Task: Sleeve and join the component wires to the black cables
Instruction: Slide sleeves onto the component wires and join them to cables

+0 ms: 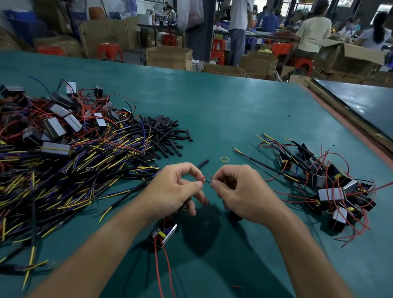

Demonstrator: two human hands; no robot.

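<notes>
The green surface [220,107] carries a heap of black cables [57,181] at left and a pile of components [329,187] at right. Between them the left hand's [175,192] grip pinches a red wire [203,179], the right hand's [240,194] a wire end [208,181] just beside it; one component [163,235] lies by the left wrist.

Two bare arms are showing in the lower half of the frame. The left forearm [104,249] is filling the stretch from the bottom left edge up towards the centre, uncovered along all of its visible length, and is narrowing at the wrist into the left hand [175,191]. The right forearm [311,274] is spanning from the bottom right corner to the right hand [239,193], equally uncovered up to the frame edge. The nails, where they are showing, are looking short.
</notes>
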